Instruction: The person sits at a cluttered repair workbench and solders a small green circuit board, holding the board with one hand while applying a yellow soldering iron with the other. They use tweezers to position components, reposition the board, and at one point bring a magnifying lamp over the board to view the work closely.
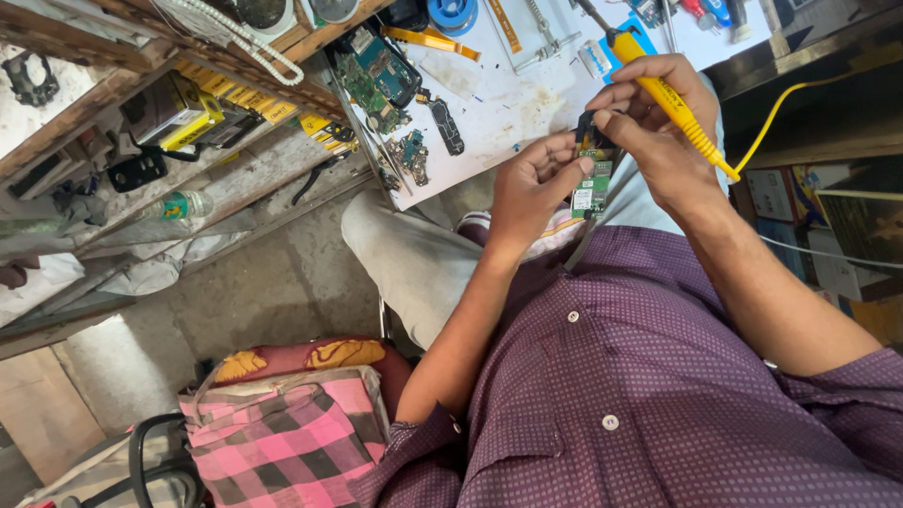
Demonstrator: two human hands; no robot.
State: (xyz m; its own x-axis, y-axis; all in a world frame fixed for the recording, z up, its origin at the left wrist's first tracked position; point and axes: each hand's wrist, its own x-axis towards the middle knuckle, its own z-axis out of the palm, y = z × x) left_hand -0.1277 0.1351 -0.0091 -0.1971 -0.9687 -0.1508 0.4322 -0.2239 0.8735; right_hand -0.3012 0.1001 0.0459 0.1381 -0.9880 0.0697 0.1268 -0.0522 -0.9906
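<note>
Now I hold a small green circuit board [592,188] between my two hands, just above my lap and close to the near edge of the white tabletop [508,103]. My left hand [531,183] is closed on the board: the thumb and the fingertips pinch its left edge and keep it upright, I think so that the flat face is turned to my eyes. My right hand [649,118] is closed too, and it does two things together. The fingertips touch a small black part at the top of the board, and between the fingers lies a yellow soldering iron [673,105], held like a pen. The metal tip of the iron points away from the board, toward the back of the tabletop, so the hot end stays far from my fingers while they are busy. Its yellow cable [781,108] goes out to the right side.

On the tabletop, well apart from my hands, lie other opened phone boards [381,75], a dark narrow part [448,127], a pair of metal tweezers [541,47] and a blue spool [453,14]. They are spread out flat, probably so each one is easy to reach. To the left a wooden shelf [141,113] carries yellow boxes [179,108] and black items that I cannot tell exactly. Below, near my knee, there is a pink checked cloth [282,437] on a seat.
</note>
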